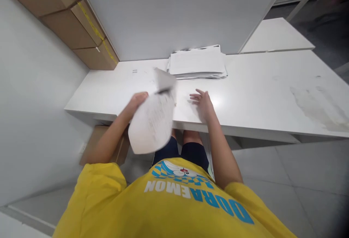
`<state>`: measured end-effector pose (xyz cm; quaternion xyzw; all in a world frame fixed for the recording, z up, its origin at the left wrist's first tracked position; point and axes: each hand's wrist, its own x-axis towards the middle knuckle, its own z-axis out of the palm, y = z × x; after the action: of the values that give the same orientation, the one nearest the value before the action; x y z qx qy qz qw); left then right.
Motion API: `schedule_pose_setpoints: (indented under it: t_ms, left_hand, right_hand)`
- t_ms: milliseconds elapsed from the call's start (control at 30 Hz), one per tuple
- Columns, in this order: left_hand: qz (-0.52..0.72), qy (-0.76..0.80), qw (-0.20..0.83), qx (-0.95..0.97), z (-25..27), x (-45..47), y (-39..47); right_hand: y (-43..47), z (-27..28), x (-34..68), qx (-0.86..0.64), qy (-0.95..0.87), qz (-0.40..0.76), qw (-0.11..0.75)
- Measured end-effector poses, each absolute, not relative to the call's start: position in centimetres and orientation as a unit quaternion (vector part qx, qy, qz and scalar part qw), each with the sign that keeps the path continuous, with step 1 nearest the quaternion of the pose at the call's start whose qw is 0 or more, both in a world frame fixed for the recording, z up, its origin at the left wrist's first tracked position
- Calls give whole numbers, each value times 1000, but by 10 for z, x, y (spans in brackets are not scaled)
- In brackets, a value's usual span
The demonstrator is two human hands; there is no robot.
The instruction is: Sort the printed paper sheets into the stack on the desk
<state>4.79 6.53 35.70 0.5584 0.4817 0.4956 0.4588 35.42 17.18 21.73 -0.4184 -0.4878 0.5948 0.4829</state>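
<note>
Printed paper [152, 123] is gripped at its left edge by my left hand [138, 100]. It bends and hangs over the front edge of the white table, blurred by motion, with lines of print on the side facing me. I cannot tell whether it is one sheet or more. To the right of the paper, my right hand [201, 103] hovers near the tabletop with its fingers apart and nothing in them. Beyond both hands lies a stack of white paper [196, 62], flat against the back panel, its edges slightly uneven.
The white table [253, 92] runs wide to the right, where a greyish worn patch [317, 108] marks its top. Cardboard boxes [94, 54] are piled at the back left. Another cardboard box [124, 147] sits under the table at left. A grey panel [177, 16] rises behind.
</note>
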Motion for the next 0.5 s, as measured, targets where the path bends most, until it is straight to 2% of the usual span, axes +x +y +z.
schedule_pose_setpoints:
  t_ms: [100, 200, 300, 400, 500]
  left_hand:
    - [317, 537, 513, 590, 319, 56, 75]
    - [261, 576, 476, 611, 290, 59, 82]
    - [255, 610, 401, 634, 278, 64, 92]
    - [254, 636, 325, 652, 276, 72, 109]
    - [217, 662, 249, 672, 271, 80, 125]
  right_hand:
    - [103, 225, 364, -350, -498, 699, 375]
    - [38, 222, 381, -334, -469, 762, 297]
    - [10, 215, 404, -391, -403, 756, 336]
    - [14, 212, 428, -469, -370, 694, 403]
    - [31, 216, 442, -524, -387, 639, 408]
